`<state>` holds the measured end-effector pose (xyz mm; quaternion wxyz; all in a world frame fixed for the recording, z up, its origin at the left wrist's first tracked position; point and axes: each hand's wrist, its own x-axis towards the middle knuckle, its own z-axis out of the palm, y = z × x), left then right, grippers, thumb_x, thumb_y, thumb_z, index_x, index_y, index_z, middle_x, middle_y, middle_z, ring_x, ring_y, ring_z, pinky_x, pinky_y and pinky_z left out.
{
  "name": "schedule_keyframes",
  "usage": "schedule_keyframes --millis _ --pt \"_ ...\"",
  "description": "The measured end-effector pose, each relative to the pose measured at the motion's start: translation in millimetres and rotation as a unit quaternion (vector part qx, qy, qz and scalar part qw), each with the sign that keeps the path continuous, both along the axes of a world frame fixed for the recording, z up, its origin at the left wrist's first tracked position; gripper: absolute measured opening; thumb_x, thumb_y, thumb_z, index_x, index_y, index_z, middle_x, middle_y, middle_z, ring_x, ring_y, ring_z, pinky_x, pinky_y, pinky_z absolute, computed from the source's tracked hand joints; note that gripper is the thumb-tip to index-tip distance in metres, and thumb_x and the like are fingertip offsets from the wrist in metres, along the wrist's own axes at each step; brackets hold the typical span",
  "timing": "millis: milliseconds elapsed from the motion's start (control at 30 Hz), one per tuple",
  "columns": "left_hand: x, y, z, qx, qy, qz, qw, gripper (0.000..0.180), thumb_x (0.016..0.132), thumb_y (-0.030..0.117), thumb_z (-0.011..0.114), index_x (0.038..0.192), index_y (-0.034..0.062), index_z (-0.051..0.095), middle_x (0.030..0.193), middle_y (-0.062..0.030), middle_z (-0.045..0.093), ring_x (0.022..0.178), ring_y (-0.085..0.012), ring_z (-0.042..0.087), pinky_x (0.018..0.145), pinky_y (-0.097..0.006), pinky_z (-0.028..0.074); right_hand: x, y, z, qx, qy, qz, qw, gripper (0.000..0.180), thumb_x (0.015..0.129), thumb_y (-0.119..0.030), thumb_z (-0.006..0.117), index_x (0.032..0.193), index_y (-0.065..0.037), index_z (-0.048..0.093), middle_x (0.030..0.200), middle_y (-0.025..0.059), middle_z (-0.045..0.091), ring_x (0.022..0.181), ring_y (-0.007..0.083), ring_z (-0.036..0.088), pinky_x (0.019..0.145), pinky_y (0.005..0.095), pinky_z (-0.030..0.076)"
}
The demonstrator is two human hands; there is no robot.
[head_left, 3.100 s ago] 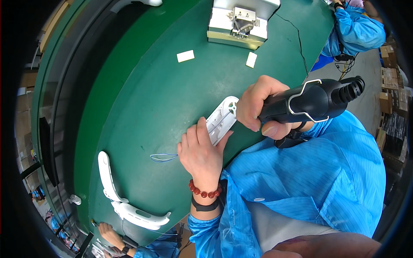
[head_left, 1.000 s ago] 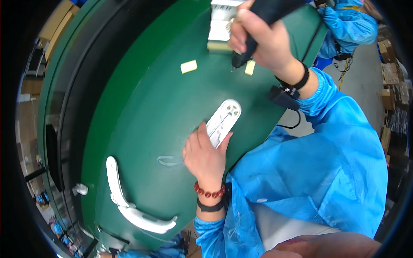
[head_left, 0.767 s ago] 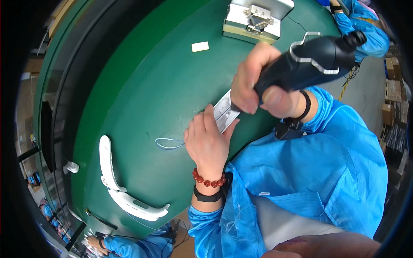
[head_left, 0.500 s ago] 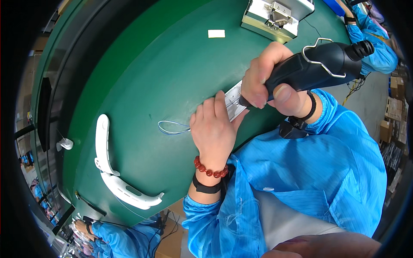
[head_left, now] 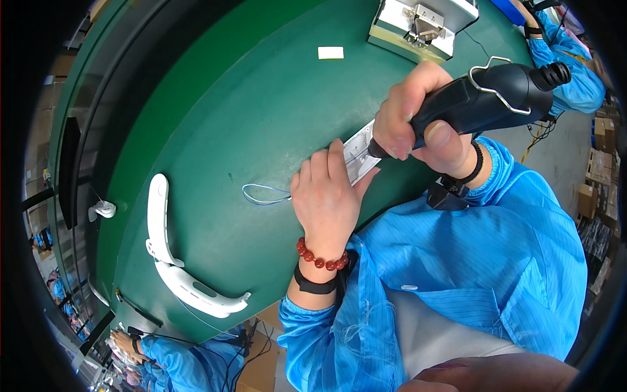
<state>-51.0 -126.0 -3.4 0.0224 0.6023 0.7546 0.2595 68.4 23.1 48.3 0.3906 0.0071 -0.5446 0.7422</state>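
Observation:
My right hand is wrapped round a black electric screwdriver with a wire hanging loop. The tool lies tilted, its nose and thin bit pointing down-left over a narrow white plastic part. My left hand grips that part against the green table, fingers across its top and thumb along the near edge, covering its left end. A thin blue-and-white wire loop sticks out beyond the left hand. Whether the bit touches a screw is too small to tell.
Two joined curved white housings lie at the left of the green table. A metal box-like device stands at the far right, near a small pale card. Other people in blue sleeves are at lower left and upper right.
My right hand and the screwdriver have shifted slightly to the right, showing a little more of the white part. My left hand keeps its hold.

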Motion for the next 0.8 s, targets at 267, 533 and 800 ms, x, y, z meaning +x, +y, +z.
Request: schedule_keyframes --millis 267,533,800 --pt "0.9 0.0 -0.9 0.004 -0.002 -0.001 1.000 0.067 0.078 0.048 0.083 0.125 0.0043 0.065 0.101 -0.0063 0.063 0.089 -0.0256 0.063 0.075 -0.040 0.048 7.9 -4.4 6.7 0.005 -0.078 -0.029 0.996 0.028 0.088 -0.015 0.079 0.099 -0.001 0.057 0.078 0.0077 0.066 0.068 0.0139 0.064 0.063 0.0280 0.052" --pt "-0.1 -1.0 -0.5 0.009 0.003 0.001 1.000 0.066 0.078 0.049 0.083 0.124 0.0043 0.065 0.100 -0.0060 0.063 0.088 -0.0255 0.063 0.075 -0.040 0.048 8.6 -7.3 10.7 0.003 -0.107 -0.012 0.994 0.024 0.084 -0.010 0.080 0.096 -0.002 0.061 0.084 0.0064 0.067 0.076 0.0142 0.067 0.068 0.0281 0.054" --pt "-2.1 -2.5 6.2 0.020 -0.050 0.003 0.999 0.065 0.077 0.047 0.084 0.125 0.0065 0.066 0.109 -0.0048 0.064 0.096 -0.0268 0.062 0.085 -0.041 0.045 4.4 -8.3 10.9 0.001 -0.039 0.004 0.999 0.029 0.089 -0.011 0.078 0.103 -0.001 0.054 0.082 0.0087 0.065 0.071 0.0143 0.065 0.064 0.0279 0.054"
